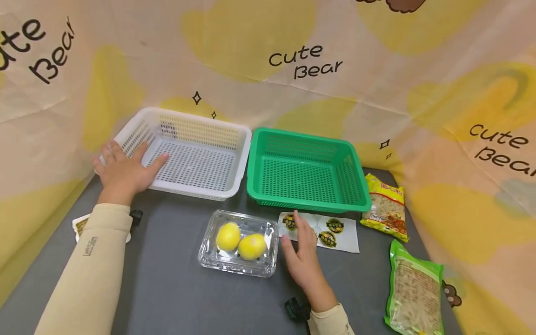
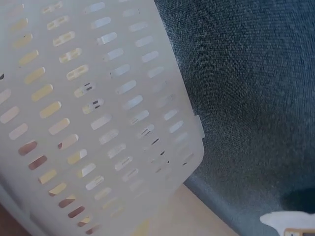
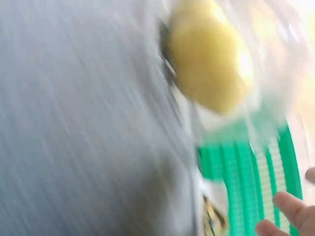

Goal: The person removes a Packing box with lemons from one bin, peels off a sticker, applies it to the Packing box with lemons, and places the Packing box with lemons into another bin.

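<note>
My left hand [image 1: 124,172] lies over the front left corner of a white plastic basket [image 1: 217,190], fingers spread across the rim. The basket's slotted wall [image 2: 113,98] fills much of the left wrist view and hides those fingers. My right hand [image 1: 304,256], empty and with fingers extended, hovers to the right of a clear lidded plastic box [image 1: 205,260]. Inside that box sit two yellow fruits, the right one [image 1: 252,246] near the left one [image 1: 228,236]. The right wrist view is blurred, showing a yellow fruit [image 3: 211,59] through clear plastic.
A green basket [image 1: 310,204] stands right of the white one. Before it lies a sheet of black-and-gold stickers [image 1: 349,239]. A yellow food packet [image 1: 384,207] and a green-edged packet [image 1: 416,295] lie at the right. Part of a label [image 1: 79,225] shows under the left sleeve.
</note>
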The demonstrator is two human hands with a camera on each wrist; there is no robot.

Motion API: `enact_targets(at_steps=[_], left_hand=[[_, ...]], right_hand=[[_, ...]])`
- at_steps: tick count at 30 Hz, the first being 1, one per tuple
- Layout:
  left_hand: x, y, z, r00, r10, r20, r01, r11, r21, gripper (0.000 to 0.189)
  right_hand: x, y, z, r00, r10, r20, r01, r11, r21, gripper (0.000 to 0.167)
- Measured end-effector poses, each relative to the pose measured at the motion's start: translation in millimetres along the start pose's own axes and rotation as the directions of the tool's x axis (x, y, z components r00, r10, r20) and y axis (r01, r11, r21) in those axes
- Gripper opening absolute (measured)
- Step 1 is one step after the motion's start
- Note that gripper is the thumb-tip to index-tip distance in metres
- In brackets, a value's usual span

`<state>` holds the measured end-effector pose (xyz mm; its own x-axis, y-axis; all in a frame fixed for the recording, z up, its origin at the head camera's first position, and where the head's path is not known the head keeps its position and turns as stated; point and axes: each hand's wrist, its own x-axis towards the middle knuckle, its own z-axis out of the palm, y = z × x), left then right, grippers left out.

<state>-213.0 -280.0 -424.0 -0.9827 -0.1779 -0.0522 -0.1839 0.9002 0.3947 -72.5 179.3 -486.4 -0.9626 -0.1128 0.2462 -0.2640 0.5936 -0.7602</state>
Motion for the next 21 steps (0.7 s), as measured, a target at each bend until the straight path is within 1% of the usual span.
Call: enact_targets(at_steps=[1,3,5,7,11,13,15,18,20,21], left_hand=[[-0.7,-0.8,1.0,1.0,-0.001,-0.005,0.001,1.0,-0.004,0.106],[-1.7,-1.9,3.0,1.0,-0.002,-0.017,0.001,1.0,-0.013,0.105],[-2.1,-2.4,5.0,0.999,-0.002,-0.035,0.001,1.0,-0.026,0.104],[-2.3,-3.1,6.7,0.998,-0.004,-0.059,0.002,0.999,-0.041,0.102],[-1.6,-4.8,8.5,0.994,-0.006,-0.109,0.0,0.998,-0.062,0.099],[-0.4,-5.4,8.8,0.992,-0.002,-0.125,-0.007,0.998,-0.069,0.099],[1.2,-6.1,9.3,0.99,0.009,-0.142,-0.019,0.997,-0.076,0.098],[1.8,-8.8,10.4,0.983,0.03,-0.179,-0.048,0.994,-0.095,0.096],[0.3,-11.7,10.5,0.974,0.053,-0.218,-0.086,0.986,-0.141,0.091],[-1.7,-13.0,10.6,0.967,0.064,-0.245,-0.11,0.978,-0.178,0.089]], right_hand=[[0.9,5,-6,0.999,0.014,-0.036,-0.014,1.0,0.005,0.063],[1.8,15,-20,0.993,0.07,-0.095,-0.069,0.997,0.015,0.058],[2.3,27,-33,0.981,0.127,-0.146,-0.125,0.992,0.022,0.051],[0.6,39,-45,0.966,0.193,-0.17,-0.192,0.981,0.02,0.046],[-3.2,56,-59,0.937,0.292,-0.193,-0.296,0.955,0.006,0.041],[-4.4,62,-63,0.926,0.317,-0.208,-0.327,0.945,-0.016,0.041],[-4.8,66,-67,0.916,0.337,-0.217,-0.357,0.932,-0.061,0.04],[-5.2,70,-70,0.913,0.353,-0.206,-0.382,0.915,-0.126,0.039],[-5.3,73,-71,0.913,0.359,-0.193,-0.389,0.909,-0.152,0.038],[-5.2,74,-71,0.914,0.358,-0.193,-0.388,0.908,-0.156,0.037]])
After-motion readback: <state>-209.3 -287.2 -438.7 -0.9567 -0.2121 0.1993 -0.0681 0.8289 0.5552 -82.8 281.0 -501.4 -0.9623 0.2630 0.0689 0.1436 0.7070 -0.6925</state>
